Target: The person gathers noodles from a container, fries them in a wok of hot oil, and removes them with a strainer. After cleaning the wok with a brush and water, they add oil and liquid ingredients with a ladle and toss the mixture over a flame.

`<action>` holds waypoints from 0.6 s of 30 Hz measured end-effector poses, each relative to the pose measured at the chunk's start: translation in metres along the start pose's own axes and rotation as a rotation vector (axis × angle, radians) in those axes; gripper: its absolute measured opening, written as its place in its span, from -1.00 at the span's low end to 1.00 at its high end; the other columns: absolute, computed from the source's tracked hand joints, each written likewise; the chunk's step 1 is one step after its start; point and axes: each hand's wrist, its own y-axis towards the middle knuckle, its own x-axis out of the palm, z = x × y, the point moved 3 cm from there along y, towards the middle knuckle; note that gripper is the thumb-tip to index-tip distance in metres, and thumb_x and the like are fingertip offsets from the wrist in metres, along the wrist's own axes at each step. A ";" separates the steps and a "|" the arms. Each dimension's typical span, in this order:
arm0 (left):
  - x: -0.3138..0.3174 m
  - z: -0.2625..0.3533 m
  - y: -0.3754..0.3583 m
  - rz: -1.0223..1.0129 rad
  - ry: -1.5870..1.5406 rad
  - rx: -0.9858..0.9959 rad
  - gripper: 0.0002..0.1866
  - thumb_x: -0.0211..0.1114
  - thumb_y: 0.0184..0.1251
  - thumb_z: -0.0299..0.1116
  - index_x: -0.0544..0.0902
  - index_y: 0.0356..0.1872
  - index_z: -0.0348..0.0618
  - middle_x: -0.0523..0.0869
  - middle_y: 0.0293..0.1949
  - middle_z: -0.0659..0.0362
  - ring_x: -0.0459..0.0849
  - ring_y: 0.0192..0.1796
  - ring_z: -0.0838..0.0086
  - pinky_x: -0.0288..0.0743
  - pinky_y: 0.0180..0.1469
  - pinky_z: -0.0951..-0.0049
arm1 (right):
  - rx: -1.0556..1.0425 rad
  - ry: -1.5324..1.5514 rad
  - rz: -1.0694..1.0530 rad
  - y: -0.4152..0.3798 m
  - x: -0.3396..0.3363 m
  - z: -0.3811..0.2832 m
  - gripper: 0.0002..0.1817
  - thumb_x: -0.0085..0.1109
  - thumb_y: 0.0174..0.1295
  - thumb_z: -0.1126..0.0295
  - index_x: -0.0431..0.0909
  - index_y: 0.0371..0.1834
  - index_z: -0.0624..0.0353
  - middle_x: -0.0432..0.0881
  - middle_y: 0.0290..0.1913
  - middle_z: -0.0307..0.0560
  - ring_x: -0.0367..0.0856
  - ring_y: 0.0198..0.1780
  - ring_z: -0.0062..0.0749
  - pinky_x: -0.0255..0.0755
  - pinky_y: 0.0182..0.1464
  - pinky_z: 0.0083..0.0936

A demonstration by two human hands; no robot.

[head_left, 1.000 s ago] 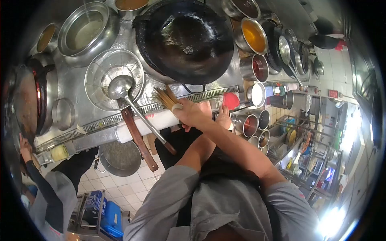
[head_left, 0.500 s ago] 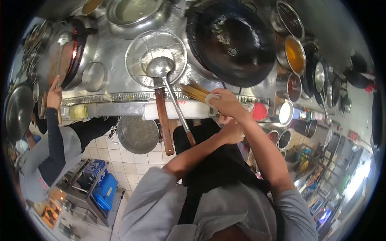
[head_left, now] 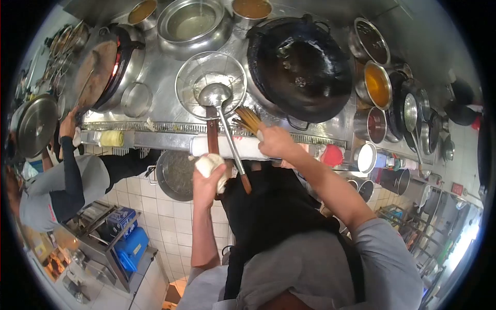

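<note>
My left hand (head_left: 207,187) is closed around a folded white cloth (head_left: 209,164), right at the lower end of the wooden handle (head_left: 213,135) of a wire strainer (head_left: 182,77). Whether the handle is also in its grip I cannot tell. A metal ladle (head_left: 231,137) lies across the strainer, its wooden-tipped end hanging over the counter edge beside my left hand. My right hand (head_left: 277,142) grips a bamboo wok brush (head_left: 250,119), bristles pointing up and left at the counter's front. Just beyond the brush sits a large black wok (head_left: 310,77) with dark, shiny insides.
At the left a co-worker's hand (head_left: 67,125) holds a ladle in another wok (head_left: 97,64). Metal pots of sauce, one with orange liquid (head_left: 378,85), line the right. A big steel pot (head_left: 194,41) stands behind the strainer. Below the counter edge hangs a dark pot (head_left: 178,178).
My left hand has moved left from beside my right hand to the strainer handle, now with the white cloth. My right hand and the brush have shifted slightly left and down.
</note>
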 end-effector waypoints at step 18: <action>0.285 -0.185 0.024 -0.451 1.368 0.344 -0.56 0.37 0.37 -0.21 0.67 0.10 -0.37 0.66 0.25 -0.25 0.64 0.29 -0.17 0.46 0.34 -0.09 | -0.043 0.629 -0.235 -0.007 -0.068 0.076 -0.41 0.26 0.29 0.28 0.48 0.39 0.25 0.73 -0.15 0.11 0.69 -0.52 -0.28 0.59 -0.49 -0.33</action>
